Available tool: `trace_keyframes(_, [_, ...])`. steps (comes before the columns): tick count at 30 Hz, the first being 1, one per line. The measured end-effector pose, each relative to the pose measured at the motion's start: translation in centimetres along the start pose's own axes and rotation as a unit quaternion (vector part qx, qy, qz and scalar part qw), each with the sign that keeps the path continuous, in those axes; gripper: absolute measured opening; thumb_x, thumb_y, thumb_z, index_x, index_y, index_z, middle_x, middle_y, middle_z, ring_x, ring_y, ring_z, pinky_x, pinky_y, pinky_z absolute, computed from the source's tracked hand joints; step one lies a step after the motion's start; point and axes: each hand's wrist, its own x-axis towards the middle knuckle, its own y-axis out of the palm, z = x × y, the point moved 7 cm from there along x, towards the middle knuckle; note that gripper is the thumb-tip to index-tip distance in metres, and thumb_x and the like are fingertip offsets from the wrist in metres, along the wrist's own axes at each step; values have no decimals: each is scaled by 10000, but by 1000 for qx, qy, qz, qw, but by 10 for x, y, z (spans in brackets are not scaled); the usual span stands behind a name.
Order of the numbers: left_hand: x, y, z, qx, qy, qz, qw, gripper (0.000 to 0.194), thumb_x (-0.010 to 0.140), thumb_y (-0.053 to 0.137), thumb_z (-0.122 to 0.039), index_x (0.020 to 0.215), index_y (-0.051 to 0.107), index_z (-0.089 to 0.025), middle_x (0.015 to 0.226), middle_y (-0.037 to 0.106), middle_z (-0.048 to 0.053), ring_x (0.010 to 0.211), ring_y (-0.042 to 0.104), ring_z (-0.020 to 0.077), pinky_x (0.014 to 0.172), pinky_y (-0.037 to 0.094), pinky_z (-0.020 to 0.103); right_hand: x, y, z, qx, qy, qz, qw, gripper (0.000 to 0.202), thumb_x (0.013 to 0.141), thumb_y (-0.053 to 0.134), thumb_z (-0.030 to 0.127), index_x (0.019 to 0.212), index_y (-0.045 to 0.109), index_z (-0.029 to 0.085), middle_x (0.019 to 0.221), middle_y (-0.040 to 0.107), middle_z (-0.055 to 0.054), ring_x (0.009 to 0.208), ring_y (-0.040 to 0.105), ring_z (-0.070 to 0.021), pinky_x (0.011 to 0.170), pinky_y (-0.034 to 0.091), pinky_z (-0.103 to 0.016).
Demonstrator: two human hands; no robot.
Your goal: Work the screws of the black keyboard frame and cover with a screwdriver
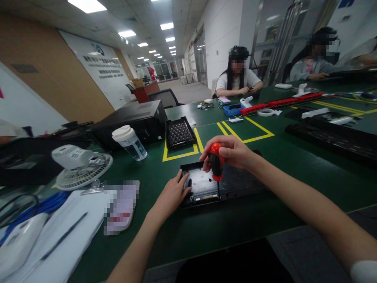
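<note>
My right hand (pixel 228 155) is closed around the red and black handle of a screwdriver (pixel 217 163). The screwdriver stands upright, its shaft pointing down at the near edge of a flat black panel (pixel 203 182) with a shiny inner face. Whether the tip sits in a screw is too small to tell. On the panel's left edge rests my left hand (pixel 175 190), fingers stretched out over the rim. A darker textured black part (pixel 241 182) extends to the right of the shiny area, partly behind my right forearm.
Beyond the panel lies a black tray (pixel 180 133) inside yellow tape. To the left are a bottle (pixel 129 142), a white fan (pixel 84 165), a phone (pixel 122 208) and papers with a pen (pixel 64 236). A blue bin (pixel 232 109) stands farther back. Co-workers sit across the table.
</note>
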Motion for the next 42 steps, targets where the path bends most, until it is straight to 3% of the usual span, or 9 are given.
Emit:
trace_keyframes(20, [0, -1, -2, 1, -4, 7, 1000, 509, 901, 426, -387, 1368, 370, -193, 1482, 275, 163, 1274, 425, 284, 1024, 375, 421, -1, -3, 9, -67, -54, 3, 996, 296, 761, 685, 254, 994, 585, 99, 867, 698, -95, 748, 707, -201, 684, 582, -355])
trace_keyframes(42, [0, 2, 1, 0, -1, 1, 1000, 509, 901, 429, -389, 1371, 361, -204, 1483, 274, 163, 1268, 434, 277, 1020, 375, 414, -4, -4, 19, -167, -70, -87, 980, 337, 630, 774, 184, 819, 499, 137, 727, 634, -3, 579, 675, -146, 523, 568, -255])
